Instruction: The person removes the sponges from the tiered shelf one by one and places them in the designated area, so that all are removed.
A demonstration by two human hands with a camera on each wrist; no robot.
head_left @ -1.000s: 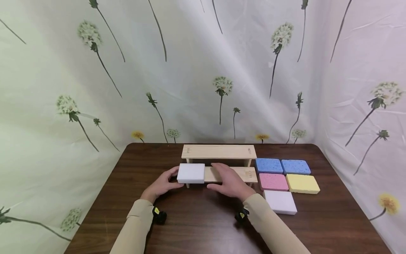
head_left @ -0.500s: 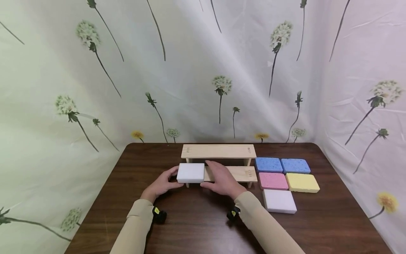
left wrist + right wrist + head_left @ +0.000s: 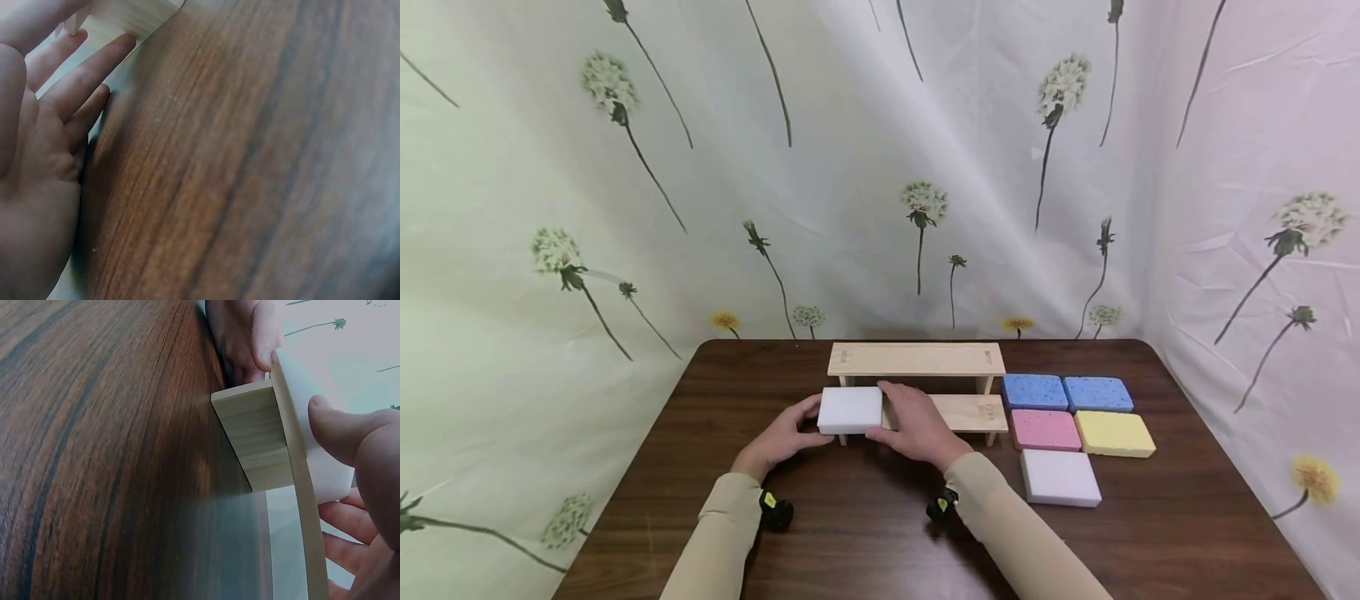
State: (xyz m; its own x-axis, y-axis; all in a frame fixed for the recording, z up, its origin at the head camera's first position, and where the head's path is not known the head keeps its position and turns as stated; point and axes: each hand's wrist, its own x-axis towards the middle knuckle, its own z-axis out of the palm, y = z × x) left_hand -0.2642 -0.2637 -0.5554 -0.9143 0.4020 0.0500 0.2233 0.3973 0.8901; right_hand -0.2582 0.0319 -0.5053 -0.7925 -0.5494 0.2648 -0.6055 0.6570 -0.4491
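A white sponge block (image 3: 850, 408) lies flat on the left end of the lower wooden shelf (image 3: 966, 412). My left hand (image 3: 784, 433) holds its left end, index finger at the back corner and thumb at the front. At the right end, my right hand (image 3: 916, 423) spans it from front to back. The right wrist view shows the right thumb against the sponge's front edge (image 3: 328, 469), with the other fingers behind. Seen from the left wrist, the left fingers (image 3: 87, 81) reach toward the pale wood; the sponge is hidden there.
Behind stands a higher wooden shelf (image 3: 917, 359). To the right on the dark table (image 3: 865, 542) lie two blue sponges (image 3: 1035, 392), a pink sponge (image 3: 1045, 429), a yellow sponge (image 3: 1115, 434) and another white sponge block (image 3: 1060, 478). Flower-printed cloth (image 3: 850, 167) hangs behind.
My right hand has moved left along the lower shelf, from apart to the white sponge's right end. My left hand and the sponge have hardly moved.
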